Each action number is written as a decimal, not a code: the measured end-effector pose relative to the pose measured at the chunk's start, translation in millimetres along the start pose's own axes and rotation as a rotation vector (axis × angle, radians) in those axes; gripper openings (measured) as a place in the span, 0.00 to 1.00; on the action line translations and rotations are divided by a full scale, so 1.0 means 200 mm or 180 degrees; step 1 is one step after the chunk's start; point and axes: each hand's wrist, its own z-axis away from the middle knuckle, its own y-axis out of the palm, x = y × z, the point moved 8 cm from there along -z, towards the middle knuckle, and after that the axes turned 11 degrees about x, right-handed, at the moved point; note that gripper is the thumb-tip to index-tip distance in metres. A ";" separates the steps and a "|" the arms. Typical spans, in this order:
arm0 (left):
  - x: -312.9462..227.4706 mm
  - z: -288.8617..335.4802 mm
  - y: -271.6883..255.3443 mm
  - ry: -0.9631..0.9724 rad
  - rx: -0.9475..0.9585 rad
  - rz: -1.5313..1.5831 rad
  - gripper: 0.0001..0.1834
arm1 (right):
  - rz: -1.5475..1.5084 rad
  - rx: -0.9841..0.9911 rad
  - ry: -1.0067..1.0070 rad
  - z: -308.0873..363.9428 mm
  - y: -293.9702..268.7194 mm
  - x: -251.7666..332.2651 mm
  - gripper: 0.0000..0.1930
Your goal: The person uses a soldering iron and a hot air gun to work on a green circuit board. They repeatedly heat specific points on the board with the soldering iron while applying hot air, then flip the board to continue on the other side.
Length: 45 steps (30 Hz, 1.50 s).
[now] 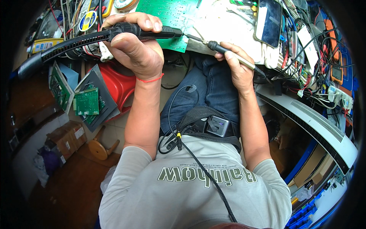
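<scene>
My left hand [143,53] is closed around a long black handheld tool [167,33] with a ribbed, curved tail running down to the left. Its narrow end points right, above the near edge of a green circuit board [162,15]. From the right, my right hand [240,70] grips a soldering iron [244,61] with a pale handle and a black collar. The iron's metal tip points left and meets the end of the black tool in this view; whether they touch I cannot tell. The board lies on a bright white work surface [213,28].
Beside the surface lie a phone [268,23], a yellow solder spool [88,21] and an orange multimeter [336,73] amid tangled cables. Below left, green boards [86,102] lean by a red stool [120,86]. A long white vented panel [316,122] stands at right.
</scene>
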 end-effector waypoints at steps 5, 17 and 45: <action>-0.02 0.00 0.05 0.0120 0.0166 -0.0179 0.35 | -0.0069 0.0015 -0.0087 0.00 0.00 0.00 0.15; -0.02 0.03 0.07 0.0085 0.0282 -0.0389 0.34 | -0.0029 0.0055 -0.0117 0.00 0.00 0.00 0.15; -0.01 0.02 0.05 0.0101 0.0296 -0.0042 0.32 | -0.0007 -0.0030 -0.0078 0.02 -0.02 -0.04 0.15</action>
